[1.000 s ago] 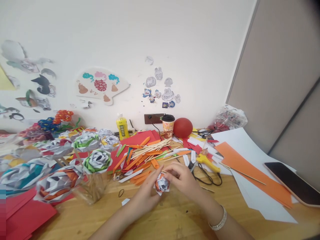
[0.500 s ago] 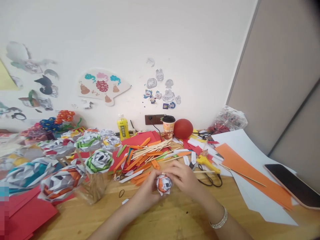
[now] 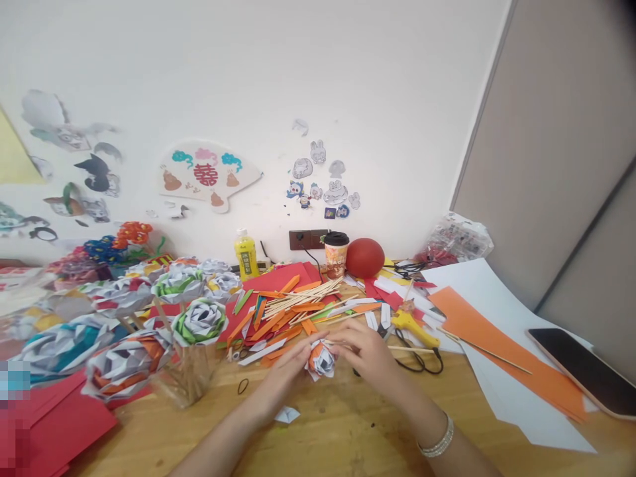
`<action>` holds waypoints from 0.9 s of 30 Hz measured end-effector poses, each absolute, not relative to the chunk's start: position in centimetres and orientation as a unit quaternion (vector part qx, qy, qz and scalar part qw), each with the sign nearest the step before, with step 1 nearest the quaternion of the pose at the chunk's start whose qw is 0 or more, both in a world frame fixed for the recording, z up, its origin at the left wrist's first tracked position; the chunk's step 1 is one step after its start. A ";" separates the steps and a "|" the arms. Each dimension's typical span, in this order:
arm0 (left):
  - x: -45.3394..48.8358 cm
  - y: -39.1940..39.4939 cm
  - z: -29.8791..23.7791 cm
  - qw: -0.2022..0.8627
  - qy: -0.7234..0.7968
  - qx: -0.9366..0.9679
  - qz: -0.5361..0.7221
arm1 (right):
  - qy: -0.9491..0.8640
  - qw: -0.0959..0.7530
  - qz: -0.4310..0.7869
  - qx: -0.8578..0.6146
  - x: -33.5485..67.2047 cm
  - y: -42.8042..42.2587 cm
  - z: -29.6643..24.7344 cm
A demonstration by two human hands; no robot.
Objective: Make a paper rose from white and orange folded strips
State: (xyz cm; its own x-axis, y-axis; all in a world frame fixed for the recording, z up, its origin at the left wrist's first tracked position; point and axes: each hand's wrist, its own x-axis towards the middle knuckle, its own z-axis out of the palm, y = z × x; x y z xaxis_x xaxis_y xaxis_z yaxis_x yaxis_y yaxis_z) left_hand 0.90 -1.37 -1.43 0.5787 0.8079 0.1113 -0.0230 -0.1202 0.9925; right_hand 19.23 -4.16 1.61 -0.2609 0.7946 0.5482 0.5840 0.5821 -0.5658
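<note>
A small paper flower (image 3: 322,361) with white and orange folded petals is held between both hands above the wooden table. My left hand (image 3: 293,371) is closed round its left side. The fingers of my right hand (image 3: 358,348) bend onto its upper right edge, and their tips are partly hidden. On the table below my left wrist lies a folded white paper piece (image 3: 287,415). Just beyond the hands spread loose folded orange strips (image 3: 268,324) and a heap of thin wooden sticks (image 3: 303,298).
Finished paper flowers (image 3: 199,321) crowd the left, some standing in a clear cup (image 3: 183,381). A yellow glue gun (image 3: 415,328) with a black cord lies right of the hands. Farther right are orange paper (image 3: 507,354), white sheets and a phone (image 3: 586,371). A lidded cup (image 3: 336,255) stands behind.
The flower has turned slightly and moved a little up and left with both hands. More of the white paper piece by my left wrist now shows.
</note>
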 end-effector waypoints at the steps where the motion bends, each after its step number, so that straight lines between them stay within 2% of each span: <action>1: 0.9 -1.4 -1.4 0.608 0.292 0.651 0.349 | -0.784 0.418 0.120 -0.442 19.1 -4.2 1.6; 3: 1.1 -1.4 -1.3 0.651 0.274 0.613 0.353 | -0.787 0.418 0.103 -0.443 18.9 -4.4 1.5; 9: 1.5 -1.6 -1.4 0.687 0.268 0.562 0.376 | -0.802 0.421 0.003 -0.424 18.2 -4.4 0.3; 12: 1.8 -1.8 -1.6 0.685 0.269 0.565 0.372 | -0.812 0.415 -0.028 -0.410 18.3 -4.2 -0.3; 16: 2.1 -2.1 -1.4 0.671 0.269 0.584 0.368 | -0.840 0.366 -0.068 -0.394 18.7 -4.1 -0.3; 19: 2.2 -2.2 -1.1 0.671 0.278 0.579 0.372 | -0.854 0.357 -0.035 -0.377 18.8 -4.3 0.3; 27: 1.7 -1.8 -1.2 0.678 0.266 0.569 0.382 | -0.764 0.437 0.171 -0.442 18.4 -4.1 0.8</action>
State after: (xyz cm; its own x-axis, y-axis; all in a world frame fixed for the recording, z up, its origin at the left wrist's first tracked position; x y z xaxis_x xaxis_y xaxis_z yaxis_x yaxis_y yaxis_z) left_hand 1.69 -1.82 -1.16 0.5671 0.8203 0.0742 -0.2156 0.0609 0.9746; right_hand 18.35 -4.05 0.76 -0.2261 0.8258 0.5166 0.5260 0.5499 -0.6488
